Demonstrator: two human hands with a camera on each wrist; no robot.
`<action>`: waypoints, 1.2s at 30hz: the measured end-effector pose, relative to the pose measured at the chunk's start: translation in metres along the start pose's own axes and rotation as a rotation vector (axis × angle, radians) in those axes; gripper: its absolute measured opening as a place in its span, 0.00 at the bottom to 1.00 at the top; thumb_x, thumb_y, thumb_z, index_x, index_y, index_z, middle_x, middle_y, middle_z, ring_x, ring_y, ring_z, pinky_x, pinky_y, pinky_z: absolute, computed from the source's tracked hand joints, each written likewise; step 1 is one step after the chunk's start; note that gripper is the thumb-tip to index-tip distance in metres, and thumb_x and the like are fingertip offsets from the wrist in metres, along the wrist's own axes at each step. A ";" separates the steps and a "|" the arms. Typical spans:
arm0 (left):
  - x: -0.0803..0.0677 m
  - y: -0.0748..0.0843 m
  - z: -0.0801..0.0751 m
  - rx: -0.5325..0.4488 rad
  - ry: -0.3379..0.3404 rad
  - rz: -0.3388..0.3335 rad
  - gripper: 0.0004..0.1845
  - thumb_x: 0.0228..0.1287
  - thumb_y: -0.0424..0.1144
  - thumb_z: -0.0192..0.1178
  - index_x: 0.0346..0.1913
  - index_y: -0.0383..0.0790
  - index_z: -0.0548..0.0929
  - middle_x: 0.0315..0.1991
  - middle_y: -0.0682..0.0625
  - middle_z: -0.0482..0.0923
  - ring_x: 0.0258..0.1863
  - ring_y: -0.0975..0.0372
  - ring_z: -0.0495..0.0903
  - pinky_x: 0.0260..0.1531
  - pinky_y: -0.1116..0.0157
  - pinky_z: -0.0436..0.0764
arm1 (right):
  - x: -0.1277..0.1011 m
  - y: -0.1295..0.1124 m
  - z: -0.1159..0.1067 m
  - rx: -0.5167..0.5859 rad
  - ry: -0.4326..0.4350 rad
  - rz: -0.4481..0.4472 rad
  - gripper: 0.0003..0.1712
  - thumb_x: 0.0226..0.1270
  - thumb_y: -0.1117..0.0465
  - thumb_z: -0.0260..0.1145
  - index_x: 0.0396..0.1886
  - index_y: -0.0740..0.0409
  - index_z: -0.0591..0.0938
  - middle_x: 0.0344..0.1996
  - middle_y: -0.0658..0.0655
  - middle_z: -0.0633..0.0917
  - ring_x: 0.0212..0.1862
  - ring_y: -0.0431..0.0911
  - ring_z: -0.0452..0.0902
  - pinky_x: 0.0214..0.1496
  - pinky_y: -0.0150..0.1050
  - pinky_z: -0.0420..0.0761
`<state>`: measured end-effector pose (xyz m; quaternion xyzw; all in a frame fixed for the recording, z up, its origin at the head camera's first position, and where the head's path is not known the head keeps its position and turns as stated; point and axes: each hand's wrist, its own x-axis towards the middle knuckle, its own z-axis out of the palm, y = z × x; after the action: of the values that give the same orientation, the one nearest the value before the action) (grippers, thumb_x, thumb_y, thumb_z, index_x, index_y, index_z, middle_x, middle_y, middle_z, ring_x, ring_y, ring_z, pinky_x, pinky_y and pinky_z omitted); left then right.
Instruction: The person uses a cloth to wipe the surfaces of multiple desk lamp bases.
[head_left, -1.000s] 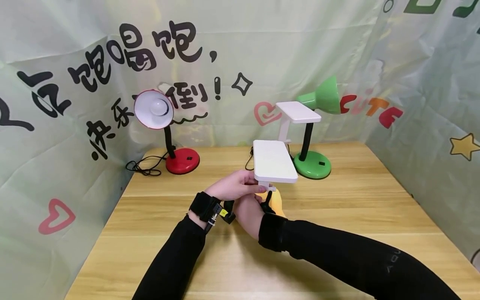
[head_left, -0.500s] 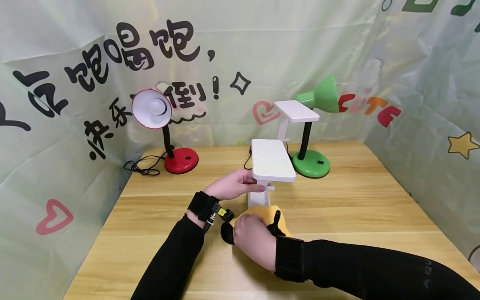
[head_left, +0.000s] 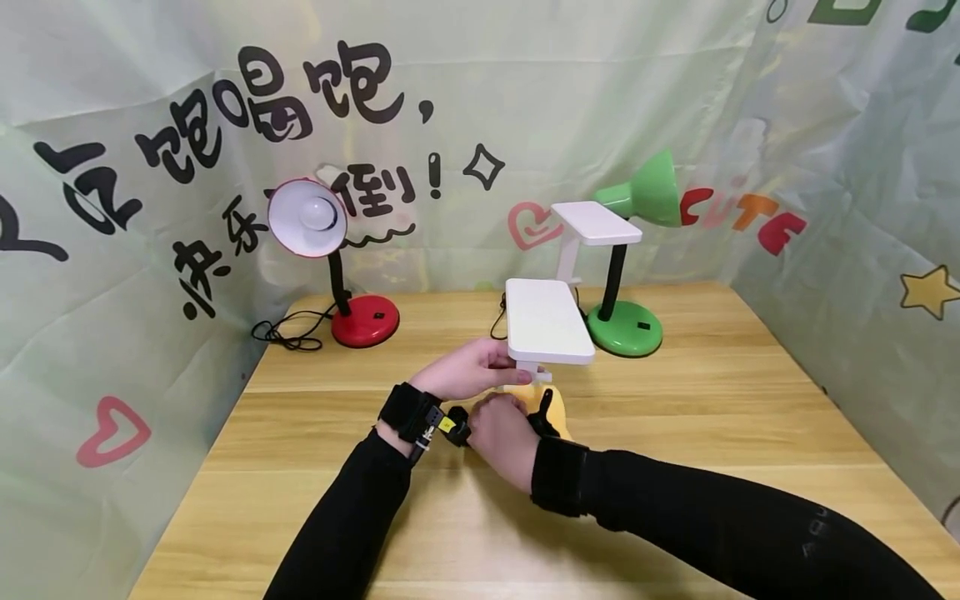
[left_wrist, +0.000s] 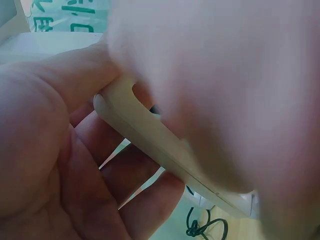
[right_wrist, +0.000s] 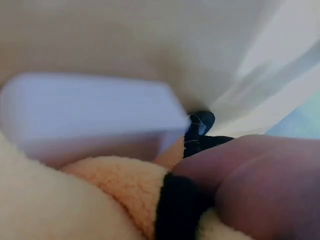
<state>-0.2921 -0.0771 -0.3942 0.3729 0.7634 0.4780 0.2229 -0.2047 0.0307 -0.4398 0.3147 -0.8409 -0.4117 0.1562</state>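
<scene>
Fingers of the left hand (head_left: pixel 468 373) are pinching a white lamp (head_left: pixel 546 322) under its head; just below, the right hand (head_left: pixel 501 433) is gripping a yellow cloth (head_left: pixel 553 410).

yellow plush cloth (right_wrist: pixel 90 200) | blurred white lamp part (right_wrist: pixel 95 107) above | finger (right_wrist: pixel 260 185) touching cloth

Bright even light; blurred wrist views
</scene>
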 end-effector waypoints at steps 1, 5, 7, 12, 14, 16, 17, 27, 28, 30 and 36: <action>0.000 0.000 0.000 -0.014 -0.004 0.003 0.18 0.74 0.43 0.60 0.61 0.40 0.80 0.52 0.43 0.88 0.48 0.57 0.88 0.53 0.62 0.82 | 0.004 0.001 0.003 -0.014 0.002 0.017 0.15 0.70 0.56 0.64 0.21 0.49 0.80 0.19 0.46 0.76 0.19 0.44 0.68 0.18 0.36 0.68; 0.001 0.001 0.001 -0.028 -0.009 0.014 0.18 0.75 0.41 0.60 0.62 0.39 0.80 0.50 0.46 0.88 0.42 0.58 0.89 0.51 0.61 0.84 | 0.020 0.003 0.016 -0.036 0.017 0.092 0.19 0.71 0.55 0.62 0.19 0.53 0.80 0.20 0.48 0.79 0.20 0.45 0.73 0.25 0.37 0.73; 0.001 0.001 0.001 -0.002 -0.001 0.019 0.17 0.74 0.42 0.60 0.61 0.41 0.81 0.49 0.48 0.88 0.43 0.59 0.88 0.50 0.63 0.83 | 0.024 0.003 0.020 -0.028 0.028 0.114 0.19 0.71 0.54 0.62 0.20 0.54 0.82 0.22 0.50 0.82 0.22 0.46 0.75 0.28 0.38 0.74; 0.001 0.000 0.001 -0.002 0.004 0.006 0.15 0.74 0.43 0.61 0.58 0.44 0.82 0.49 0.44 0.88 0.44 0.58 0.88 0.51 0.62 0.83 | 0.022 0.003 0.020 -0.037 0.062 0.128 0.18 0.72 0.54 0.63 0.21 0.53 0.83 0.22 0.50 0.82 0.22 0.45 0.75 0.29 0.37 0.72; 0.002 -0.001 0.001 -0.019 -0.002 0.001 0.15 0.74 0.43 0.61 0.58 0.44 0.82 0.51 0.42 0.88 0.46 0.57 0.88 0.55 0.58 0.83 | 0.017 0.001 0.016 -0.014 0.067 0.130 0.17 0.71 0.55 0.63 0.20 0.52 0.82 0.21 0.48 0.80 0.21 0.44 0.73 0.26 0.36 0.72; 0.002 -0.002 0.001 -0.012 0.000 -0.005 0.15 0.74 0.45 0.61 0.58 0.45 0.82 0.51 0.44 0.88 0.49 0.59 0.87 0.57 0.58 0.81 | 0.009 -0.001 0.011 0.011 0.057 0.100 0.16 0.70 0.55 0.64 0.20 0.51 0.81 0.21 0.48 0.78 0.21 0.44 0.71 0.22 0.35 0.71; 0.002 -0.003 0.001 -0.010 0.003 -0.007 0.16 0.74 0.45 0.61 0.59 0.45 0.82 0.52 0.45 0.88 0.50 0.60 0.87 0.58 0.58 0.81 | 0.005 -0.002 0.008 0.042 0.058 0.083 0.15 0.69 0.56 0.65 0.20 0.51 0.81 0.21 0.47 0.78 0.21 0.44 0.71 0.20 0.35 0.70; 0.002 -0.004 0.001 -0.005 0.009 -0.002 0.18 0.73 0.46 0.61 0.62 0.48 0.81 0.55 0.52 0.87 0.57 0.67 0.83 0.60 0.64 0.79 | -0.039 -0.003 -0.022 0.208 0.225 -0.010 0.10 0.61 0.60 0.69 0.20 0.46 0.85 0.19 0.46 0.78 0.21 0.40 0.70 0.17 0.34 0.69; 0.002 -0.004 0.001 -0.006 0.009 -0.003 0.18 0.73 0.46 0.61 0.62 0.49 0.81 0.55 0.54 0.87 0.57 0.67 0.83 0.59 0.64 0.79 | -0.041 -0.004 -0.024 0.207 0.235 -0.008 0.10 0.61 0.60 0.69 0.21 0.46 0.85 0.19 0.47 0.78 0.21 0.40 0.69 0.17 0.34 0.69; 0.002 -0.004 0.001 -0.002 0.010 -0.001 0.19 0.74 0.46 0.61 0.63 0.47 0.81 0.55 0.56 0.87 0.58 0.67 0.82 0.60 0.64 0.79 | -0.043 -0.005 -0.025 0.188 0.245 -0.003 0.11 0.62 0.60 0.69 0.20 0.46 0.85 0.18 0.47 0.78 0.20 0.39 0.69 0.16 0.34 0.68; 0.001 -0.003 0.001 -0.008 0.025 -0.007 0.22 0.73 0.45 0.62 0.65 0.42 0.78 0.56 0.45 0.86 0.56 0.62 0.84 0.59 0.63 0.80 | -0.029 -0.003 -0.018 0.179 0.170 -0.007 0.12 0.62 0.60 0.69 0.19 0.45 0.83 0.18 0.45 0.77 0.21 0.39 0.70 0.17 0.34 0.67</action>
<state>-0.2926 -0.0768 -0.3974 0.3632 0.7656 0.4848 0.2167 -0.1729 0.0377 -0.4313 0.3640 -0.8568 -0.3074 0.1971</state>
